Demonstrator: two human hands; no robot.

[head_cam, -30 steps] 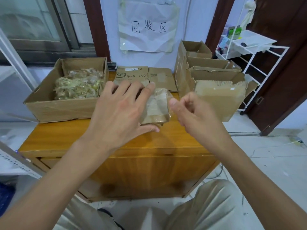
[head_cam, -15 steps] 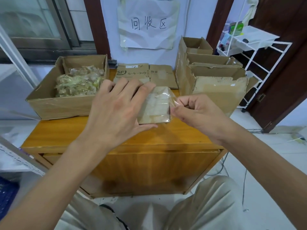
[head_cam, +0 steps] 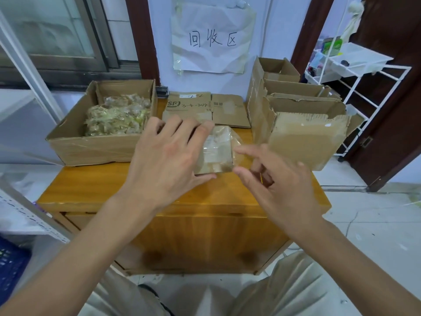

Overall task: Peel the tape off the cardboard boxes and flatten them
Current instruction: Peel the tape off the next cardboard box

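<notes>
- A crumpled wad of clear tape (head_cam: pixel 217 151) is held between the thumb and fingertips of the left hand (head_cam: pixel 168 160), above the tabletop (head_cam: pixel 91 188).
- The right hand (head_cam: pixel 273 183) is kept just right of the wad, fingers loosely spread, nothing gripped; contact cannot be told.
- Beyond the right hand, torn cardboard boxes (head_cam: pixel 305 124) are stacked.
- Beyond the left hand, flattened cardboard (head_cam: pixel 205 106) is laid.

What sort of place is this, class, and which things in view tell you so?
Probably a home recycling corner. A handwritten white paper sign is taped to the wall, an open brown cardboard box holds wadded clear tape, and a flattened brown cardboard sheet lies on the yellow wooden cabinet.
</notes>
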